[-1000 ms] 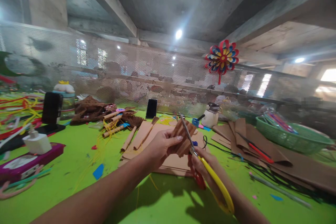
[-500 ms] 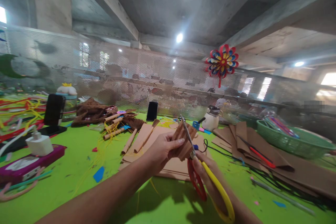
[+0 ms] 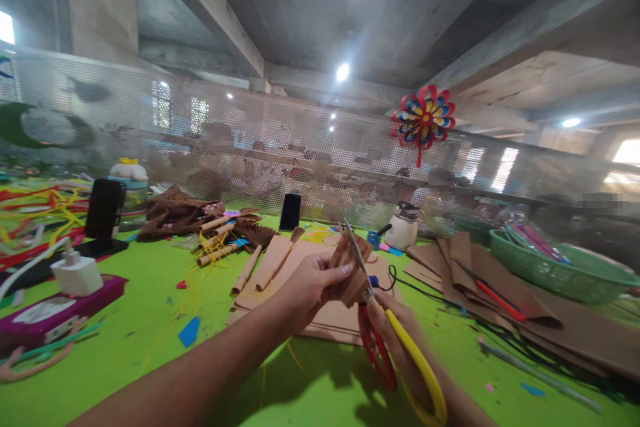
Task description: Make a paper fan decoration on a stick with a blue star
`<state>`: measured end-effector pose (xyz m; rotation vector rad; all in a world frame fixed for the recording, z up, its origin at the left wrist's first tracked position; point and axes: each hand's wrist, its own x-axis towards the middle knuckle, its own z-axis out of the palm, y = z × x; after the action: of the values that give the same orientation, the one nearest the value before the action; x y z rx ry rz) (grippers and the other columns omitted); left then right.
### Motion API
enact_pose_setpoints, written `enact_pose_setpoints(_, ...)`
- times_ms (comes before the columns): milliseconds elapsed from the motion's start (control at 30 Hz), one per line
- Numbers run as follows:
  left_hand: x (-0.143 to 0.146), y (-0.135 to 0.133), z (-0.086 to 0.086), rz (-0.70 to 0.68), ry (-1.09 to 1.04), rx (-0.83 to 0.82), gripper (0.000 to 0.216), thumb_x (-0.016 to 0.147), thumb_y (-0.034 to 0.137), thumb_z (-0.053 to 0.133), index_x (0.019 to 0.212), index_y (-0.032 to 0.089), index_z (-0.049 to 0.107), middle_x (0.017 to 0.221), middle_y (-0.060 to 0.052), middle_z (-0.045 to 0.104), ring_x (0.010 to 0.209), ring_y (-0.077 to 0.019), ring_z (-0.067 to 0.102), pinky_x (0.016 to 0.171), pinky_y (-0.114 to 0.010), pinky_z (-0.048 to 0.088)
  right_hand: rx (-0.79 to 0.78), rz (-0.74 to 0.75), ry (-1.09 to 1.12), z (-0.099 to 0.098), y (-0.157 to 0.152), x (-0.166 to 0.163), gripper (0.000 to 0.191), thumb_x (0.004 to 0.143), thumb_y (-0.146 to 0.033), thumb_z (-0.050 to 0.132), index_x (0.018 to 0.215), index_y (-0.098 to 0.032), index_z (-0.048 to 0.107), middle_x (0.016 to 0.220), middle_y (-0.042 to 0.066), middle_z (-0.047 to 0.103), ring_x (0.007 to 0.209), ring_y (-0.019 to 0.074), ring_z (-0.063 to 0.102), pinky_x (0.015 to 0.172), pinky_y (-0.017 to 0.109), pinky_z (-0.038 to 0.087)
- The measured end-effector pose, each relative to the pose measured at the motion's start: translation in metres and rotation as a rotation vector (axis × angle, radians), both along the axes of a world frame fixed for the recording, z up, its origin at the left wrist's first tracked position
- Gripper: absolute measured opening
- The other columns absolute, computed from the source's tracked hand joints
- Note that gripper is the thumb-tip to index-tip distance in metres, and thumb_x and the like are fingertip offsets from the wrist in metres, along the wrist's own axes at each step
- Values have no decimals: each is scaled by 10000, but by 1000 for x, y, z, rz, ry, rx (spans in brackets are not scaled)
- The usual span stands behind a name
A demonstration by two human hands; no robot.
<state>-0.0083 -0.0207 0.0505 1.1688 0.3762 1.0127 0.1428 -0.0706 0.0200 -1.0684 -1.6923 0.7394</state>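
My left hand [image 3: 310, 283] pinches a folded, pleated piece of brown paper [image 3: 350, 270] and holds it up over the green table [image 3: 125, 353]. My right hand [image 3: 395, 330] grips scissors [image 3: 387, 340] with one red and one yellow handle loop. Their blades point up and lie against the right side of the folded paper. Under both hands lies a stack of flat brown sheets [image 3: 330, 317].
Rolled brown paper tubes [image 3: 245, 270] and fringed pieces lie behind the stack. More brown sheets [image 3: 500, 293] and a green basket [image 3: 555, 267] sit at right. A phone [image 3: 290, 211], a white pot [image 3: 403, 227], a purple box [image 3: 50, 313] and a mesh screen with a pinwheel [image 3: 424, 117] are around.
The scissor handles have spread wider apart, with the red loop lower. Both hands and the folded paper stay nearly in place; the view shifted slightly.
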Motion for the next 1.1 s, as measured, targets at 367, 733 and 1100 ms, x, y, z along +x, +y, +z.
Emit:
enact_pose_setpoints(367,0,0,2,-25,-16,-1,216,721,220,644,860,56,624,805,-113,631,688,-151,586,645,-259,421,-2,20,72,-2,-1,0,428,767,-554,465,876,-148,543,500,-24,450,401,82,400,371,183,321)
enact_pose_setpoints(733,1,-1,1,-25,6,7,221,714,216,646,865,57,618,824,-122,625,700,-153,578,641,-256,410,-17,-68,116,-6,-1,-1,379,751,-531,499,750,-153,532,503,-26,447,390,69,371,359,178,285)
enact_pose_setpoints(1100,0,-1,0,-32,107,111,236,745,273,596,848,61,594,714,-94,598,578,-123,530,569,-269,390,59,-291,98,5,7,13,383,766,-497,502,886,-142,582,556,-6,494,445,94,428,405,195,357)
